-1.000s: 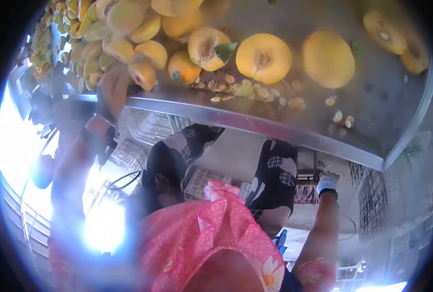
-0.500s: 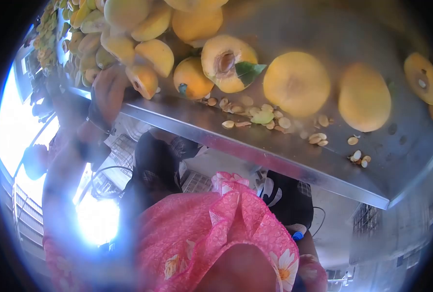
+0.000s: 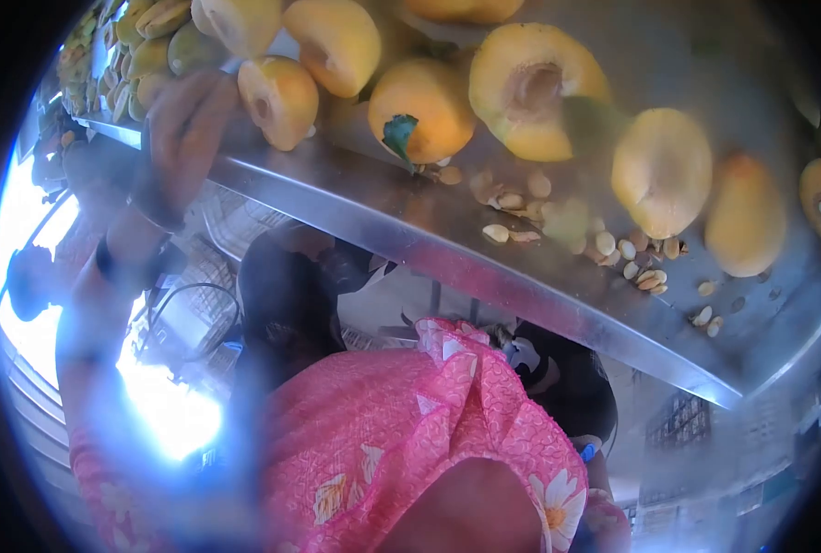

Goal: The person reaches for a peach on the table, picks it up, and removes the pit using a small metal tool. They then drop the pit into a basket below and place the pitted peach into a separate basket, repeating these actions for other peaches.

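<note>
Left hand (image 3: 189, 138) hanging at the edge of a metal table (image 3: 410, 235), just beside a cut fruit (image 3: 278, 103).
The blurred fingers are bending downward; I cannot tell whether they are pinching anything. The cut fruit is lying near the table's edge, left of a rounder fruit (image 3: 438, 101) with a green leaf (image 3: 399, 136), while loose seeds (image 3: 605, 243) are lying scattered farther right.

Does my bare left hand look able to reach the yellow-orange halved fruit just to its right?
Probably yes: your bare left hand is close beside that yellow-orange halved fruit, and nothing visible blocks the way between them.
</note>
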`<action>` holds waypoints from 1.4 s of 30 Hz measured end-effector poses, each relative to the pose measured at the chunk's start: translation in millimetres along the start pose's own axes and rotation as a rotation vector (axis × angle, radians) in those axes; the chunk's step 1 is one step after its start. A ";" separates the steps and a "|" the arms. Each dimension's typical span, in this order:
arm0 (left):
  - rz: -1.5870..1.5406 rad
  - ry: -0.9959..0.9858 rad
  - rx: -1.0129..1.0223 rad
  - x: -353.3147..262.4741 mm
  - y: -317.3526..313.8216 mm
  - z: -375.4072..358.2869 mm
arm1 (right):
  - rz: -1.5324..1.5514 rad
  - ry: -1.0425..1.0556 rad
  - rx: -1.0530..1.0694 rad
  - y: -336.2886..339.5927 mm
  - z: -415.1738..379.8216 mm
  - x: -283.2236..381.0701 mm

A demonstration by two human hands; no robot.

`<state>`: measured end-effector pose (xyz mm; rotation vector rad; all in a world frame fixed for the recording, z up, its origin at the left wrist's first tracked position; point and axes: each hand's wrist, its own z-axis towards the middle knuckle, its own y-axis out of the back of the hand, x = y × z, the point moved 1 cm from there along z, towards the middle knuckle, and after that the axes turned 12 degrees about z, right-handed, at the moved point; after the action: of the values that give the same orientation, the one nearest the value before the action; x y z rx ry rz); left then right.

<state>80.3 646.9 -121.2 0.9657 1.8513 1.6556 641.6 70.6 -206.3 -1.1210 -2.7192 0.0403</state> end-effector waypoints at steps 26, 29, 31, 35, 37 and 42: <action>-0.272 0.623 0.009 -27.3 16.2 31.6 | -0.584 0.882 -0.499 149.3 39.4 356.3; -0.322 0.624 -0.075 -37.8 28.9 20.4 | -0.844 0.622 -0.388 116.8 85.5 402.3; -0.368 0.642 0.015 -37.8 32.2 21.8 | -1.007 0.482 -0.337 119.7 180.1 385.5; -0.314 0.652 -0.033 -41.0 31.8 20.5 | -0.972 0.619 -0.296 124.4 242.7 374.1; -0.325 0.637 -0.113 -41.8 30.9 20.7 | -0.984 0.551 -0.291 119.1 236.6 380.7; -0.295 0.621 -0.110 -42.2 33.5 23.2 | -0.881 0.447 -0.464 114.7 208.7 424.6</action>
<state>130.9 630.7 -96.5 0.1080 2.1148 1.9748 386.8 460.2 -348.7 0.1009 -2.5870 -0.8757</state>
